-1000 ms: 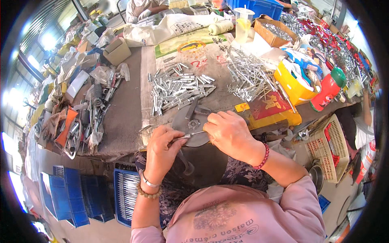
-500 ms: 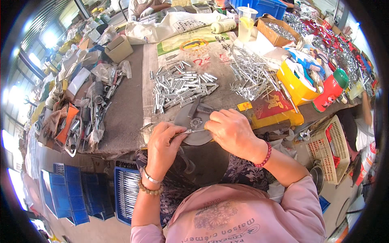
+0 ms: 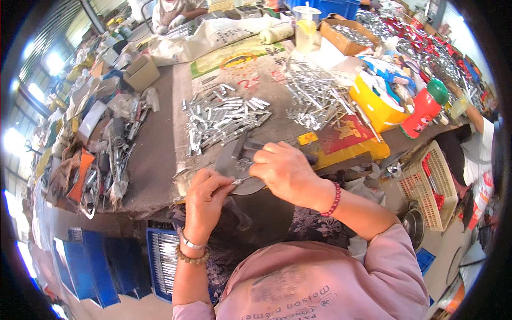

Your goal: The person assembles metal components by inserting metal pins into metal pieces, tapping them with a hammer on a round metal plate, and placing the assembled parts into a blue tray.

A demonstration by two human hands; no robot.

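My left hand [image 3: 204, 198] pinches a small silvery metal piece [image 3: 236, 182] at the table's near edge, thumb and forefinger closed on it. To its right, my right hand [image 3: 285, 172] is closed in a pinch, and whatever its fingertips hold is hidden. Between and behind the hands lies a round grey metal plate [image 3: 226, 154] with a dark bar and a small fitting in its middle, partly covered by my hands. Beyond the plate is a pile of short metal tubes [image 3: 224, 114]. A second pile, of thin metal rods [image 3: 314, 96], lies farther right.
A yellow container [image 3: 376, 104] and a red bottle with a green cap [image 3: 424, 112] stand at the right. Tools and scrap crowd the table's left side [image 3: 120, 138]. Blue trays [image 3: 160, 261] sit below left, a cream basket [image 3: 429, 186] below right. A drink cup [image 3: 306, 32] stands behind.
The view has shifted, so the table appears farther left. The thin rod seen between my hands is no longer visible there; the left hand still pinches the small piece.
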